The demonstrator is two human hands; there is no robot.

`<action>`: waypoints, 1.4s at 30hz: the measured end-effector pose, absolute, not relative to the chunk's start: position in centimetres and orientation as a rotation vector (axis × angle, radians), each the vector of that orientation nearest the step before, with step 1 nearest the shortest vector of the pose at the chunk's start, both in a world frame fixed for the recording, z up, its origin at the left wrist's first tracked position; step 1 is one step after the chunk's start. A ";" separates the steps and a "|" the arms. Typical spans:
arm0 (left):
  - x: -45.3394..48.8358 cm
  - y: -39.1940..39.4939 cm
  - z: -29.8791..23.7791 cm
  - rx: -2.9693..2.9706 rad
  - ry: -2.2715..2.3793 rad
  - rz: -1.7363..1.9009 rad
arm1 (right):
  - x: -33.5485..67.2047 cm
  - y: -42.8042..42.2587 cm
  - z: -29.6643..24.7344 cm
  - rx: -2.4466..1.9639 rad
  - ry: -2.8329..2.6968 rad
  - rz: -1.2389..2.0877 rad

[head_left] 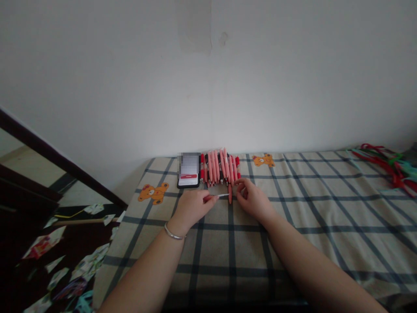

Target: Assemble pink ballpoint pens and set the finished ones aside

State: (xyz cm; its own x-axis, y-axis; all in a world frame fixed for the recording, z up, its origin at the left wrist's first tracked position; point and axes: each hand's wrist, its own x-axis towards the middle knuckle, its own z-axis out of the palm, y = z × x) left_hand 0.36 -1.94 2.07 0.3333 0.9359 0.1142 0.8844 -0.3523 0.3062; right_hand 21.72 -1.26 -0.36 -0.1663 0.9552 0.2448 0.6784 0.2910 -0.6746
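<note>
A thin pale stick [223, 195] is pinched between the thumb and fingers of my left hand [194, 206], which wears a silver bangle [172, 232]. The stick's tip meets or lies just beside a single pink pen-like piece [230, 194] on the cloth. My right hand [252, 200] is on the other side of that piece, fingers curled together near it; whatever they hold, if anything, is too small to make out. Just beyond both hands lies a row of pink pens [215, 167], mixed with red and black ones.
Left of the pens lies a phone [188, 180] with a lit screen. A checked cloth [215, 261] with bear patterns covers the surface up to the white wall [130, 87]. Red and green straps [391, 167] are heaped at the far right. Scraps [94, 261] lie below the left edge.
</note>
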 end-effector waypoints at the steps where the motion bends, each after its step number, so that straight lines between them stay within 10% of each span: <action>1: 0.4 -2.0 2.1 2.406 1.662 0.406 | 21.7 -1.3 -0.3 -1.430 -1.899 0.577; 42: 1.0 -2.4 1.9 2.453 1.545 0.411 | 21.1 -1.1 0.2 -0.882 -1.283 1.442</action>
State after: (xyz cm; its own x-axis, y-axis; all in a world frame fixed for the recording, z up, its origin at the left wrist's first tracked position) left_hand 1.04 -2.44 1.90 0.4105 0.9039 0.1204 0.8443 -0.4266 0.3242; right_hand 21.06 -1.06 0.21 -0.2604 0.9618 0.0847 -0.1963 0.0332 -0.9800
